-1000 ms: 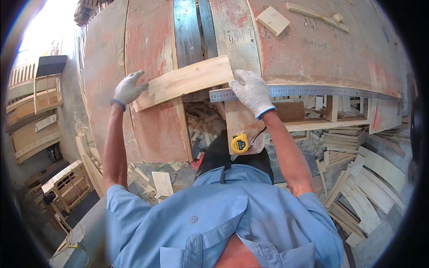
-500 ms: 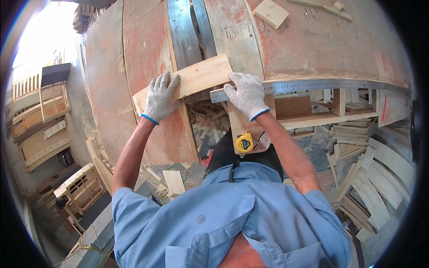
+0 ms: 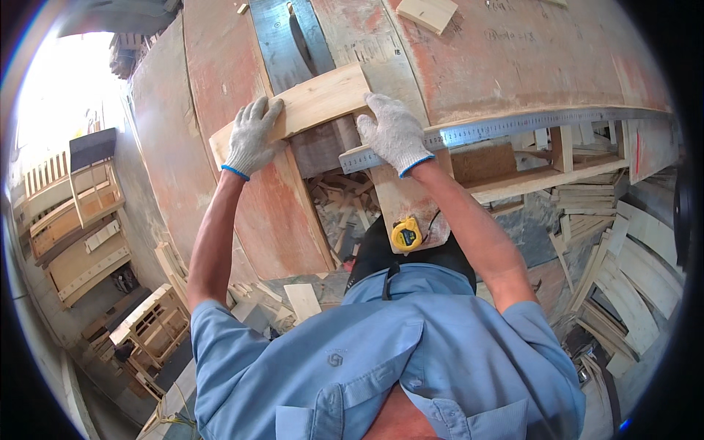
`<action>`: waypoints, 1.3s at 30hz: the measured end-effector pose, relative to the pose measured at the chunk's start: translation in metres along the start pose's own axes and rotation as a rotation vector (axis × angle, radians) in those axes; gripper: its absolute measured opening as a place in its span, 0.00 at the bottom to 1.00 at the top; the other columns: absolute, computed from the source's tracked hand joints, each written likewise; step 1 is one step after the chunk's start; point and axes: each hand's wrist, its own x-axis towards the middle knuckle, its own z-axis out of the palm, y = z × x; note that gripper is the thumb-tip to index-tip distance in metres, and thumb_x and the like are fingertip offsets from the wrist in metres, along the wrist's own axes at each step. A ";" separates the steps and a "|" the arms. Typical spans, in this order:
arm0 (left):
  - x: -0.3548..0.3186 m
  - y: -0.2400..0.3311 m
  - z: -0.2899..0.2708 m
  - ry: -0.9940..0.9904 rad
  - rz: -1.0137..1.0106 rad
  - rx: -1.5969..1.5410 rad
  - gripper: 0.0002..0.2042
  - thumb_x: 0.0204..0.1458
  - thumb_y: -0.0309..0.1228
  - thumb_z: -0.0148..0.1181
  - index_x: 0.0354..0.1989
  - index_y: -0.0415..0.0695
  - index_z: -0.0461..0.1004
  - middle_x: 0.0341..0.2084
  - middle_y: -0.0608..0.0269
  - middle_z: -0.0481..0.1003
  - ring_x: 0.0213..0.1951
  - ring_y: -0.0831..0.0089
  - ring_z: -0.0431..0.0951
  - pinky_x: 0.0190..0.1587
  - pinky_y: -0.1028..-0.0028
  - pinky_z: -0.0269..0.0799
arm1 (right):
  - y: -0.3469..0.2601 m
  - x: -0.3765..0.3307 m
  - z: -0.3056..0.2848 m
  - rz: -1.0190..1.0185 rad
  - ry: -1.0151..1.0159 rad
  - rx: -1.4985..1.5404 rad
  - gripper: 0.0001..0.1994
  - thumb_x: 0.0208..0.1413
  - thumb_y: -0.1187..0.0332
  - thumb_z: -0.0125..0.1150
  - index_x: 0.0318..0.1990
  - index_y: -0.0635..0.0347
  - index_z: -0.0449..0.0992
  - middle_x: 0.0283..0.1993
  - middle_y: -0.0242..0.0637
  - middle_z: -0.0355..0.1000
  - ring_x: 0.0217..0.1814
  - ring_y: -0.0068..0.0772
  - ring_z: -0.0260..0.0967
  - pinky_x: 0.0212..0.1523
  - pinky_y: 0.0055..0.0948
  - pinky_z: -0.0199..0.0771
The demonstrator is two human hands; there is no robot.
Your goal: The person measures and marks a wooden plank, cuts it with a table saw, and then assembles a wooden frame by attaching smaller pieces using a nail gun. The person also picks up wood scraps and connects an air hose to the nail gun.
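Note:
A pale wooden board (image 3: pixel 315 97) lies slanted across the worktable over the metal-faced strip. My left hand (image 3: pixel 253 136), in a white knitted glove with a blue cuff, grips its left part, fingers over the top. My right hand (image 3: pixel 394 133), gloved alike, holds the board's right end, with its palm above the steel ruler (image 3: pixel 506 130). That long ruler runs rightward along the table's near edge, apart from the board. A yellow tape measure (image 3: pixel 405 235) rests on the wooden ledge just in front of me. The undersides of both hands are hidden.
The reddish worktable (image 3: pixel 513 66) has an opening (image 3: pixel 341 209) with wood scraps below. A small wood block (image 3: pixel 427 15) lies at the far side. Stacked slats (image 3: pixel 587 198) and curved pieces (image 3: pixel 631 286) stand at right; wooden frames (image 3: pixel 95 183) at left.
Both hands have shifted the board away from me, widening the gap between it and the ruler. The view has also shifted slightly.

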 end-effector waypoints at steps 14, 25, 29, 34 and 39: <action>0.007 -0.007 0.003 0.027 0.016 0.044 0.40 0.39 0.34 0.73 0.66 0.48 0.66 0.62 0.44 0.65 0.61 0.43 0.66 0.65 0.53 0.63 | -0.002 0.004 0.001 -0.010 0.059 0.004 0.20 0.58 0.60 0.55 0.55 0.59 0.74 0.53 0.44 0.75 0.53 0.53 0.72 0.55 0.50 0.73; 0.013 -0.011 0.004 0.044 0.028 0.023 0.40 0.38 0.32 0.72 0.66 0.48 0.67 0.62 0.45 0.65 0.61 0.44 0.66 0.65 0.54 0.63 | 0.003 0.014 0.003 -0.013 0.091 0.082 0.20 0.58 0.62 0.53 0.55 0.60 0.76 0.54 0.46 0.77 0.54 0.53 0.73 0.56 0.49 0.73; 0.015 -0.019 0.007 0.022 0.017 0.056 0.41 0.38 0.32 0.73 0.67 0.48 0.66 0.63 0.45 0.65 0.62 0.44 0.65 0.66 0.54 0.62 | 0.004 0.018 0.005 -0.008 0.096 0.090 0.20 0.58 0.62 0.53 0.55 0.59 0.76 0.54 0.45 0.77 0.54 0.54 0.73 0.56 0.49 0.73; 0.018 -0.018 0.006 0.017 0.004 0.040 0.41 0.38 0.33 0.73 0.67 0.47 0.66 0.63 0.45 0.65 0.63 0.45 0.65 0.67 0.55 0.62 | 0.000 0.023 -0.002 0.050 0.007 0.099 0.22 0.59 0.61 0.53 0.58 0.60 0.75 0.57 0.49 0.75 0.59 0.54 0.71 0.60 0.47 0.70; 0.021 -0.018 0.003 0.009 -0.008 0.031 0.41 0.39 0.34 0.73 0.67 0.47 0.66 0.64 0.44 0.64 0.64 0.45 0.64 0.67 0.55 0.61 | 0.001 0.027 -0.004 0.050 -0.006 0.131 0.22 0.60 0.61 0.52 0.58 0.61 0.75 0.57 0.51 0.75 0.60 0.54 0.71 0.61 0.46 0.69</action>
